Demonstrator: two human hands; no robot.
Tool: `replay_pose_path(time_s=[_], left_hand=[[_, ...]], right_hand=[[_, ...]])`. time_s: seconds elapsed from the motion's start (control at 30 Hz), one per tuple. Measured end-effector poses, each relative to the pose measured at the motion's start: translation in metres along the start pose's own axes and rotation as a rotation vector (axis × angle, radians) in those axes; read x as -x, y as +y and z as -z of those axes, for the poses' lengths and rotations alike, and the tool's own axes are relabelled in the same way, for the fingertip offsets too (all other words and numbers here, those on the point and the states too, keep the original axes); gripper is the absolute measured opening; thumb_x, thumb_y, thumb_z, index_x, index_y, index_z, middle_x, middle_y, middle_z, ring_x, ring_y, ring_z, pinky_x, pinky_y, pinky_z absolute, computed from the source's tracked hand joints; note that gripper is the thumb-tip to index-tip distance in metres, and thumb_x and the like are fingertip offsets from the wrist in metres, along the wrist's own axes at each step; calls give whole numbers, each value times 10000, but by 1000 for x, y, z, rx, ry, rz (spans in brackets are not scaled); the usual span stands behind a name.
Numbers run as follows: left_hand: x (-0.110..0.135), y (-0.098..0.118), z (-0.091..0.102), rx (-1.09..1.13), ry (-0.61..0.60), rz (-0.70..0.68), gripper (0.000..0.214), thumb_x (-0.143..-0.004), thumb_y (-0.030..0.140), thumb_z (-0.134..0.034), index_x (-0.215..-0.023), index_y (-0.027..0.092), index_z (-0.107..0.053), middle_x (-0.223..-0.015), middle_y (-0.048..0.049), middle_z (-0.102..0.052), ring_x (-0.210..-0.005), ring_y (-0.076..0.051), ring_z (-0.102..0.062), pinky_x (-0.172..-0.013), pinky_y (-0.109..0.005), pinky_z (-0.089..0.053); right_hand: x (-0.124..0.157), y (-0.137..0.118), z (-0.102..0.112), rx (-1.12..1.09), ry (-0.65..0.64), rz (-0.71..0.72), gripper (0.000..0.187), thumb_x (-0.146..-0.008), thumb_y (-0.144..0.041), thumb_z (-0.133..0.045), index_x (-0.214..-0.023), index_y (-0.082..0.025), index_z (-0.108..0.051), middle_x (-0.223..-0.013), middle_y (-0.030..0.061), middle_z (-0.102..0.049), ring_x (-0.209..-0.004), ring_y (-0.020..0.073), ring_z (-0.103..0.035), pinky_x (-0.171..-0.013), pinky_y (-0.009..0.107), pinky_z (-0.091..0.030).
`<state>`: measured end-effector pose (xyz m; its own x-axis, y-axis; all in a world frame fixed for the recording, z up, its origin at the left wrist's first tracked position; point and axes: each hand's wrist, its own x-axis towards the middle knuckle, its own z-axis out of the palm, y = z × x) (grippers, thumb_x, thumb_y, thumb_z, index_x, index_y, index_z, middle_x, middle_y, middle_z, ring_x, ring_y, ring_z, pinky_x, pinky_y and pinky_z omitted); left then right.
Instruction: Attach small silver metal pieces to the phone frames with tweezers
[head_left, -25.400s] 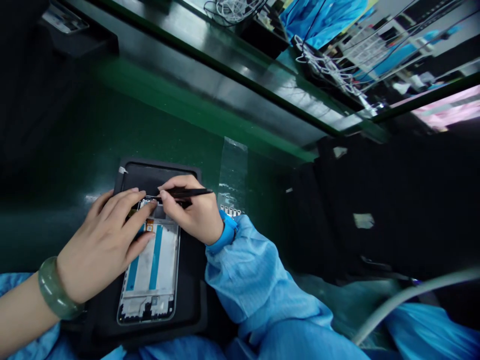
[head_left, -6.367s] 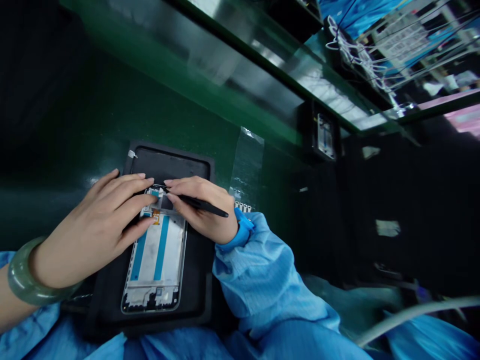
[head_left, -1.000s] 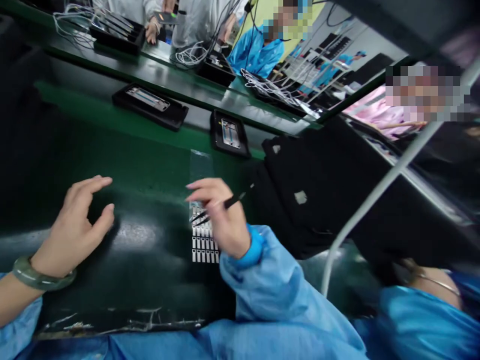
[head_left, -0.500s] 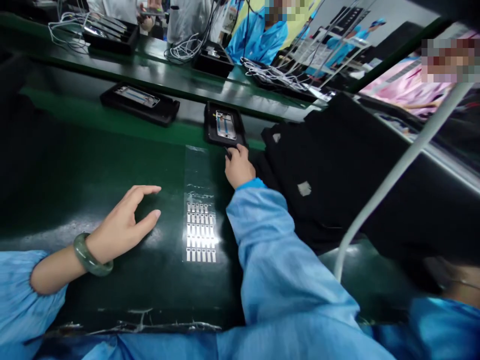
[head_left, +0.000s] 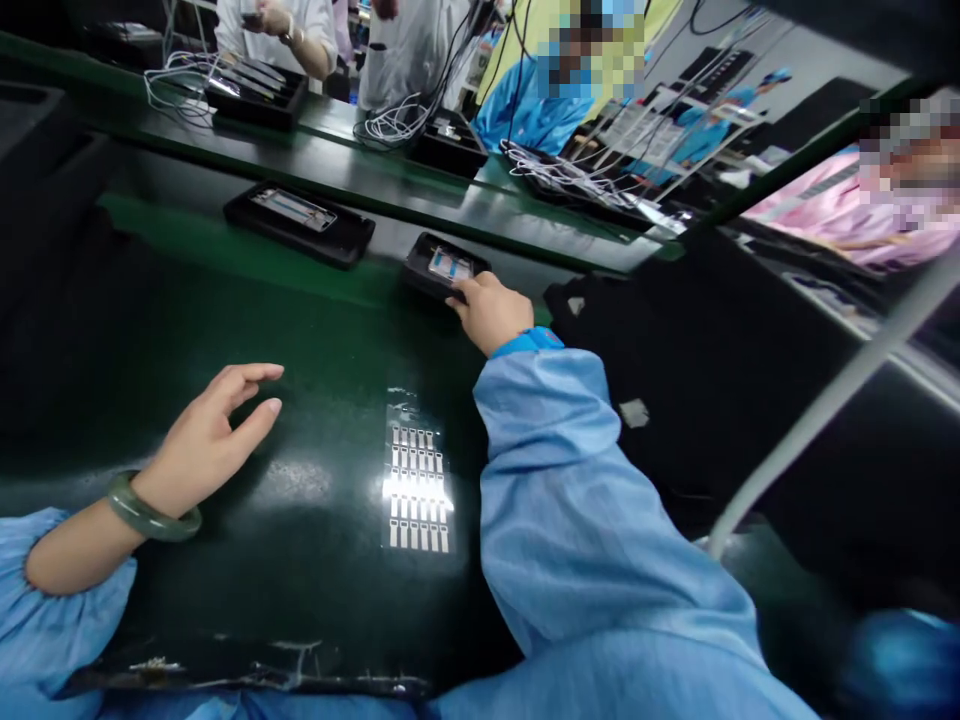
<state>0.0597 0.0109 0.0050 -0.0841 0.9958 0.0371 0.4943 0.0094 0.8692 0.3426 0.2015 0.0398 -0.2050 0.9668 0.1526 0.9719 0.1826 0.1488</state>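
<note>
Two bare hands well apart over the dark green worktop (head_left: pixel 187 310); right hand (head_left: pixel 491 313) stretched forward, fingertips at the near edge of a black tray (head_left: pixel 424 280), though whether pinching it or only touching is hard to tell, and any tool in those fingers hidden; just ahead of those fingertips, inside the tray, a phone display frame (head_left: pixel 450 266), the tray's raised rim likely there to protect it on the worktop; left hand (head_left: pixel 206 445) open and empty, fingers parted and curved, low over the worktop, seemingly kept out of the right hand's way, a jade bangle (head_left: pixel 154 520) on its wrist; between the two hands and nearer the body, rows of small metal tabs (head_left: pixel 416 490) on clear film, probably laid flat for easy picking; left of the right hand and farther ahead, a second tray (head_left: pixel 300 222) with a similar frame (head_left: pixel 292 210); right of the right wrist, a black cloth (head_left: pixel 675 400).
</note>
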Motion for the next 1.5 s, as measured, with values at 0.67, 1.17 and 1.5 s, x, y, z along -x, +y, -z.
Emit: replay_pose_path(time_s=[0.67, 1.17, 1.5], left_hand=[[-12, -40, 38, -394, 24, -103, 540, -839, 547, -412, -1290, 253, -451, -1351, -74, -456, -1253, -287, -436, -977, -431, -434], [-10, 22, -26, -698, -353, -688, 478, -908, 468, -365, -1294, 210, -479, -1431, -101, -419, -1368, -263, -299, -1115, -515, -218], [-30, 50, -102, -723, -645, -627, 568, -868, 447, -489, -1307, 88, -471, -1427, -184, -392, -1347, -288, -340, -1123, -541, -141]], right_hand=[[230, -98, 50, -1080, -85, 716, 235, -892, -322, -460, -973, -173, -623, -903, 43, -664, -808, 132, -613, -694, 260, -522], [177, -42, -25, -1569, 69, -561, 345, -681, -408, -745, -827, -165, -548, -700, -21, -619, -657, 161, -698, -604, 272, -606], [178, -39, -32, -1528, 51, -574, 333, -670, -400, -754, -782, -160, -551, -622, -34, -620, -584, 153, -690, -551, 232, -592]])
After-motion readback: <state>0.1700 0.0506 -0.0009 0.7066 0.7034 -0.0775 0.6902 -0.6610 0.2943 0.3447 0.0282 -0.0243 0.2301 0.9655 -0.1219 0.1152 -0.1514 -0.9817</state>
